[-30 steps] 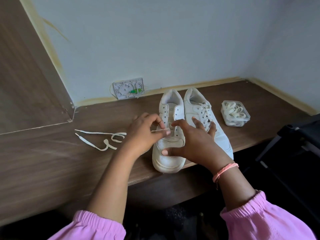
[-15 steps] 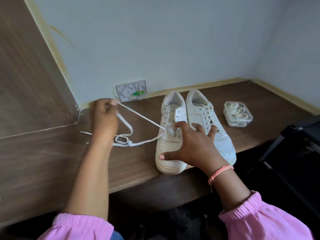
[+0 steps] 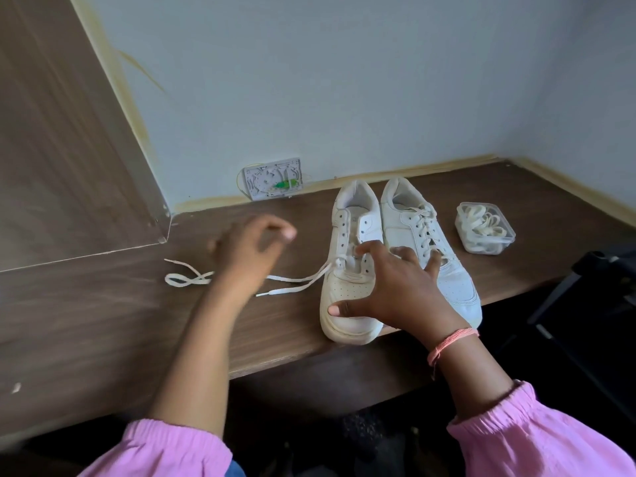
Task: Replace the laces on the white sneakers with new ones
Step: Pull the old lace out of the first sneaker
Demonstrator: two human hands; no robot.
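our right hand (image 3: 399, 290) lies spread on the left sneaker (image 3: 351, 270), steadying it at the table's near edge. our left hand (image 3: 247, 249), blurred, hovers loosely curled, holding nothing we can see. the old lace (image 3: 296, 282) trails left from the lowest eyelets: limp, light, best pinched near the eyelet.

One camera only, worn on the person's head. It looks forward and down across a wooden desk (image 3: 103, 321) set into a wall corner, with both forearms entering from the bottom edge. Wide-angle: straight edges bow near the frame borders. The near desk edge crosses the lower half; the wall (image 3: 344, 80) fills the upper half. The pair of sneakers (image 3: 395, 256) sits right of centre, at arm's reach. There is no second view to compare.
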